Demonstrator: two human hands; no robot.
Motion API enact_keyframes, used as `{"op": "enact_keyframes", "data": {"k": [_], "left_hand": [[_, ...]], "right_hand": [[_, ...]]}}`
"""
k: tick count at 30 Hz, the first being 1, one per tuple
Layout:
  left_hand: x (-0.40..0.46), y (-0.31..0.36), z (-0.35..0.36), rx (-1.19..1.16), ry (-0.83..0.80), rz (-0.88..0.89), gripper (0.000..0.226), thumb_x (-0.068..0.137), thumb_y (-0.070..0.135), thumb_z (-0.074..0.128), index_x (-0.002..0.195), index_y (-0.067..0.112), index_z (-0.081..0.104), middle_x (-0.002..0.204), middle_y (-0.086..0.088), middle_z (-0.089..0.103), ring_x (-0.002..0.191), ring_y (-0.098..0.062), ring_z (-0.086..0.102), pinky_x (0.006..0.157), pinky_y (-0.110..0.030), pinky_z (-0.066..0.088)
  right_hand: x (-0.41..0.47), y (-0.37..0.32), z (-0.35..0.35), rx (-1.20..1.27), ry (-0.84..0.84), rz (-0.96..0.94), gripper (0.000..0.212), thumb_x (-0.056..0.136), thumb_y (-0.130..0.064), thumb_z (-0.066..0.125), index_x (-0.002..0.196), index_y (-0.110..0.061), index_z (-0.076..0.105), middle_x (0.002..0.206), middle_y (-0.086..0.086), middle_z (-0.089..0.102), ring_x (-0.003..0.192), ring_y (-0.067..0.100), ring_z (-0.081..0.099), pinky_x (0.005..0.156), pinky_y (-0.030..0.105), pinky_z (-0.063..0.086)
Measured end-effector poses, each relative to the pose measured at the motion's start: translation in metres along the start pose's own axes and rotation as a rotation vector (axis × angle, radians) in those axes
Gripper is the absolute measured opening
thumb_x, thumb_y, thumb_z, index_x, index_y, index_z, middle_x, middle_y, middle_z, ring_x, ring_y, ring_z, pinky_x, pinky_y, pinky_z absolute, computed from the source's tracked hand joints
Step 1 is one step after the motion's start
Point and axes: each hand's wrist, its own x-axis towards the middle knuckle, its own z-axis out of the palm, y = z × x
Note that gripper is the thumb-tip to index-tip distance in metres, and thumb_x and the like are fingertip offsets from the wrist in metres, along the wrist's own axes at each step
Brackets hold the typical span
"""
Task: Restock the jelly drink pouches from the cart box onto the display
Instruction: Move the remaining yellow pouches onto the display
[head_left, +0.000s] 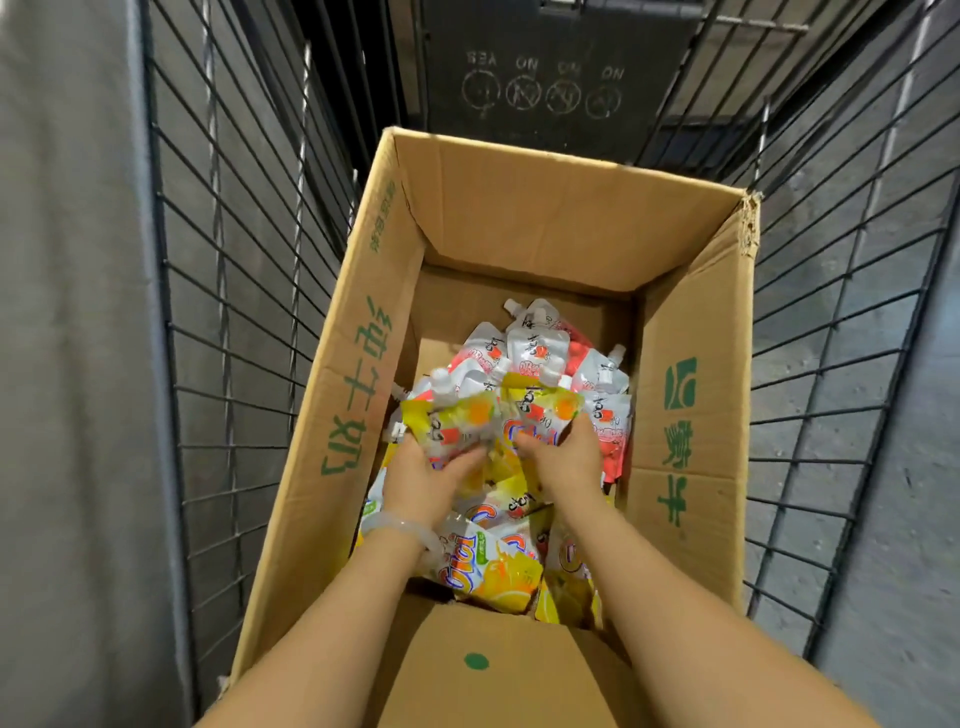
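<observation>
An open cardboard box (358, 332) with green print stands in a wire cart. Inside lie several jelly drink pouches: yellow ones (498, 566) near me, red-and-white ones (540, 343) farther back. Both my arms reach down into the box. My left hand (421, 478) grips a yellow pouch (457, 415) from below, thumb curled over it. My right hand (566, 454) grips another yellow pouch (540, 410) beside it. The two held pouches touch each other above the pile. A pale bangle circles my left wrist.
The black wire cart (234, 312) walls enclose the box on both sides. A dark panel with round symbols (545, 88) stands at the cart's far end. A box flap with a green dot (476, 661) lies toward me. Grey floor shows right.
</observation>
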Motion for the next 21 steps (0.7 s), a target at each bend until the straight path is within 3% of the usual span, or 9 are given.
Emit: {"op": "enact_keyframes", "data": {"k": [3,6,8,10,13,15,18,21], "left_hand": [[-0.011,0.024,-0.009,-0.069,0.041,0.007,0.04,0.074,0.019,0.079,0.106,0.012,0.055,0.094,0.003,0.064,0.086,-0.015,0.061,0.068,-0.023,0.048],[-0.033,0.041,-0.017,-0.162,0.045,-0.018,0.041,0.072,0.013,0.08,0.103,0.012,0.052,0.092,0.001,0.064,0.084,-0.017,0.062,0.065,-0.025,0.049],[-0.053,0.051,-0.022,-0.211,0.038,-0.034,0.04,0.071,0.008,0.08,0.1,0.011,0.052,0.093,-0.004,0.065,0.08,-0.017,0.062,0.061,-0.023,0.05],[-0.076,0.061,-0.027,-0.254,0.021,-0.04,0.037,0.072,0.0,0.077,0.099,0.008,0.053,0.086,-0.003,0.065,0.07,-0.011,0.061,0.051,-0.015,0.05],[-0.112,0.074,-0.032,-0.326,0.007,-0.055,0.034,0.072,-0.011,0.073,0.095,0.007,0.054,0.081,-0.004,0.064,0.056,-0.006,0.063,0.042,-0.011,0.047],[-0.138,0.077,-0.035,-0.348,0.018,-0.042,0.035,0.072,-0.013,0.072,0.096,0.006,0.055,0.086,-0.01,0.065,0.06,-0.01,0.063,0.044,-0.013,0.049],[-0.188,0.076,-0.033,-0.397,0.067,-0.008,0.037,0.076,-0.011,0.069,0.105,0.005,0.053,0.088,-0.01,0.066,0.066,-0.012,0.06,0.045,-0.014,0.05],[-0.247,0.06,-0.026,-0.509,0.132,0.016,0.05,0.072,-0.015,0.07,0.114,0.004,0.051,0.087,-0.008,0.068,0.072,-0.019,0.065,0.057,-0.026,0.058]], "right_hand": [[-0.003,-0.02,-0.032,0.071,-0.043,-0.079,0.043,0.071,-0.029,0.079,0.094,0.004,0.061,0.094,0.019,0.069,0.086,0.027,0.068,0.074,0.039,0.056],[-0.024,-0.047,-0.069,0.134,-0.176,-0.215,0.018,0.082,-0.014,0.072,0.092,0.0,0.067,0.079,0.004,0.068,0.056,-0.01,0.062,0.053,0.008,0.048],[-0.043,-0.061,-0.09,0.17,-0.287,-0.284,0.007,0.086,-0.007,0.065,0.093,-0.008,0.065,0.079,-0.002,0.066,0.055,-0.012,0.061,0.055,0.003,0.046],[-0.065,-0.071,-0.109,0.182,-0.401,-0.344,0.006,0.09,-0.008,0.06,0.088,-0.014,0.061,0.074,-0.004,0.063,0.058,-0.002,0.062,0.056,0.008,0.047],[-0.093,-0.075,-0.133,0.17,-0.53,-0.325,0.015,0.091,-0.016,0.06,0.076,-0.014,0.057,0.061,-0.003,0.058,0.055,0.013,0.049,0.049,0.02,0.04],[-0.111,-0.073,-0.147,0.138,-0.612,-0.313,0.008,0.085,-0.012,0.068,0.086,-0.011,0.06,0.072,0.004,0.064,0.066,0.022,0.054,0.059,0.03,0.043],[-0.137,-0.064,-0.162,0.055,-0.698,-0.308,0.039,0.073,0.003,0.075,0.104,-0.011,0.055,0.099,0.017,0.067,0.092,0.039,0.061,0.085,0.055,0.049],[-0.173,-0.054,-0.177,-0.024,-0.781,-0.428,0.046,0.071,0.005,0.075,0.11,-0.011,0.055,0.099,0.009,0.072,0.093,0.032,0.067,0.093,0.052,0.05]]}}
